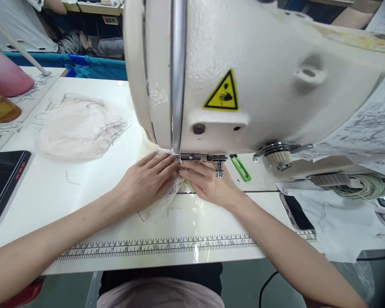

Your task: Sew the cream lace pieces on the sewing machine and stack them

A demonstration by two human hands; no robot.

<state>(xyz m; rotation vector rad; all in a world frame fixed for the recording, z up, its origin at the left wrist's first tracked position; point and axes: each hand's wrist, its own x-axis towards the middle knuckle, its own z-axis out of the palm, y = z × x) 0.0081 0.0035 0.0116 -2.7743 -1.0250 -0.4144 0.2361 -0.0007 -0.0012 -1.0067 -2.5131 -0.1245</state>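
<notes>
A strip of white lace (173,193) lies on the tabletop (109,231) at the needle end of a sewing machine (263,85), its lower edge curving toward the person. The left hand (149,175) rests over the lace with fingers stretched forward; whether they pinch it, I cannot tell. The right hand (211,182) meets it from the other side, fingers bent toward the lace beneath a metal fitting (195,158); its grip is hidden too. A green cutter (240,168) lies just beyond the right hand. Farther left sits a heap of sheer pale fabric (80,126) with dark threads, near a black device (4,186). A phone (297,212) lies right of the right forearm, and a printed ruler (160,247) runs along the near edge.
</notes>
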